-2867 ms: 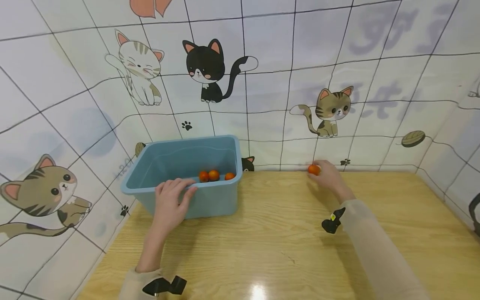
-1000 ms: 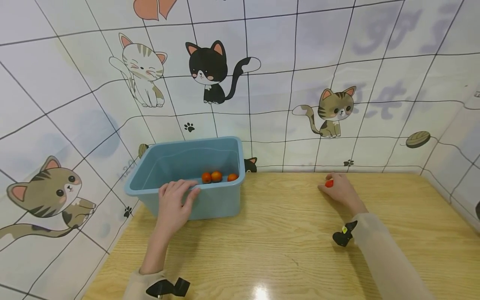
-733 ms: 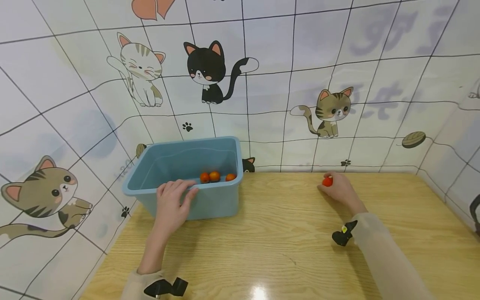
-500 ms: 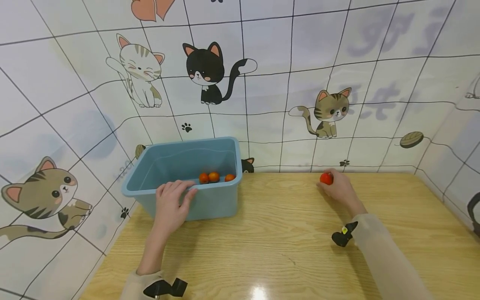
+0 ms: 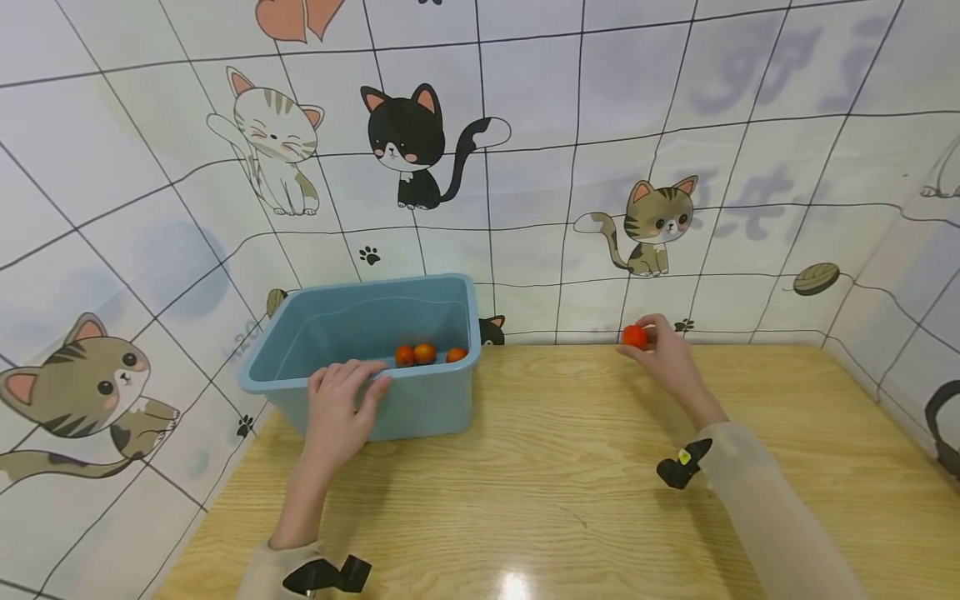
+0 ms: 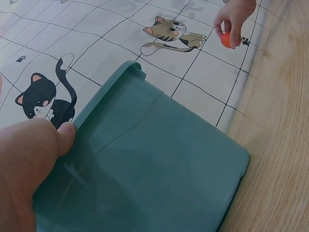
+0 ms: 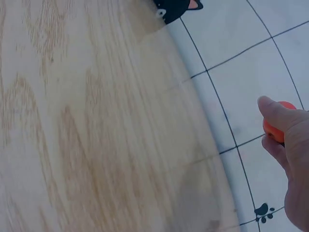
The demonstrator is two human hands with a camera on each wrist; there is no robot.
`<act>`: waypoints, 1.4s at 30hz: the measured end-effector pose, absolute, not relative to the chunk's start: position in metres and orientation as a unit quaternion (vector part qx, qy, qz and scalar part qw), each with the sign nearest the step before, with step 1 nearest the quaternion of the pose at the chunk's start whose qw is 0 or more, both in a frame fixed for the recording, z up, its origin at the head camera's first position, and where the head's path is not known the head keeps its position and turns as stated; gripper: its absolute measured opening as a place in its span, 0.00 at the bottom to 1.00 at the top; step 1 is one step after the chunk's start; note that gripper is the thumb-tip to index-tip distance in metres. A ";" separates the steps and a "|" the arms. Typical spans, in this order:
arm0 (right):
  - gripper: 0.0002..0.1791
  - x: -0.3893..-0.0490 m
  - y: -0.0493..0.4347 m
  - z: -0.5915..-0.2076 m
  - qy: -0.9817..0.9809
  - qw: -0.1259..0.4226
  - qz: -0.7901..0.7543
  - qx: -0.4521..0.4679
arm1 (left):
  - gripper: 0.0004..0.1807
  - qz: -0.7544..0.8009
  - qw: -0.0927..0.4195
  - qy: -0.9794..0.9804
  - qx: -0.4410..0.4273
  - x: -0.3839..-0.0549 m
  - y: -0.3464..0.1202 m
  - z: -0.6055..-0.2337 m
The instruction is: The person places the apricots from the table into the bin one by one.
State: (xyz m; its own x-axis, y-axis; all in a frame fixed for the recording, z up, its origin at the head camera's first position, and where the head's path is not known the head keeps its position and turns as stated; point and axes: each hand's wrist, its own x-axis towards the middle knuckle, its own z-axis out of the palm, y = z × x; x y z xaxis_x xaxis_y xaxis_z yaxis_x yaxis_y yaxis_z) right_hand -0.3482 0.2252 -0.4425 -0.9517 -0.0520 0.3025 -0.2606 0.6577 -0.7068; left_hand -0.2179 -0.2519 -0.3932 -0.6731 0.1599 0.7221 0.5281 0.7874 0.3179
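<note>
In the head view my right hand (image 5: 670, 357) pinches a red-orange cherry tomato (image 5: 634, 337) between thumb and fingers, close to the tiled wall at the table's back edge. The right wrist view shows the thumb lying across the tomato (image 7: 274, 126), covering part of it. My left hand (image 5: 341, 412) grips the near rim of a blue plastic bin (image 5: 438, 404), fingers over the edge and thumb on the outer side. Several similar red-orange tomatoes (image 5: 424, 354) lie inside the bin towards its right end; the near wall partly hides them.
The bin stands at the back left of a wooden table (image 5: 540, 467), against a wall (image 5: 540, 183) printed with tiles and cartoon cats. A dark curved object (image 5: 943, 425) shows at the far right edge. Each sleeve carries a black wrist strap.
Over the last second my right hand has risen and shifted left towards the wall with the tomato, which shows more fully between the fingers. My left hand keeps its grip on the bin.
</note>
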 end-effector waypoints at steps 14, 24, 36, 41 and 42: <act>0.29 -0.342 0.185 -0.406 -0.876 0.202 0.405 0.168 | 0.09 -0.260 0.359 -0.874 -0.201 -0.219 -0.252 -0.391; 0.30 -0.328 0.146 -0.380 -0.839 0.286 0.383 0.262 | 0.09 -0.263 0.351 -0.878 -0.191 -0.218 -0.251 -0.391; 0.31 -0.315 0.098 -0.362 -0.796 0.318 0.378 0.349 | 0.10 -0.263 0.345 -0.881 -0.189 -0.217 -0.250 -0.391; 0.30 -0.312 0.075 -0.357 -0.791 0.289 0.405 0.356 | 0.10 -0.261 0.343 -0.883 -0.186 -0.217 -0.251 -0.391; 0.30 -0.311 0.070 -0.356 -0.789 0.285 0.409 0.358 | 0.10 -0.262 0.343 -0.883 -0.187 -0.217 -0.251 -0.392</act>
State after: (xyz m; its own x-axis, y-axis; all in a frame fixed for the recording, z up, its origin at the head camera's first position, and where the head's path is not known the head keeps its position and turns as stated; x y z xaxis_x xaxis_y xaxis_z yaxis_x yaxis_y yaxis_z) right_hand -0.3108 0.0702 -0.3562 -0.5811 -0.3327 0.7427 -0.7988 0.4077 -0.4424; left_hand -0.2168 -0.2513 -0.3915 -0.6949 0.1501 0.7033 0.5090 0.7935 0.3336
